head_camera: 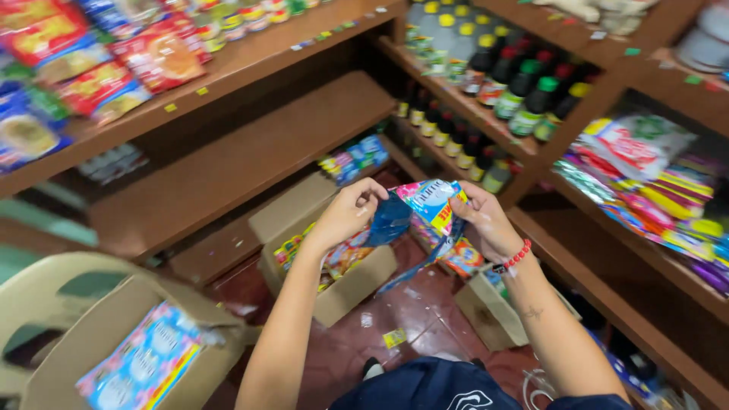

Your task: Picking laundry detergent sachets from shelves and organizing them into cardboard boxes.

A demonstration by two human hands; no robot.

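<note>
Both my hands hold a strip of small colourful sachets (429, 205), blue and pink with yellow edges, in front of me at shelf height. My left hand (345, 214) pinches the strip's left end, where a blue sachet folds over. My right hand (486, 222), with a red bead bracelet at the wrist, grips the right end. A loose tail of the strip hangs down between my hands toward the floor.
An open cardboard box (342, 292) of colourful packets sits on the red floor below. A second box (114, 342) rests on a beige plastic chair (45, 285) at lower left. Wooden shelves (243, 159) hold snack bags, dark bottles (524, 91) and sachet bundles (653, 190).
</note>
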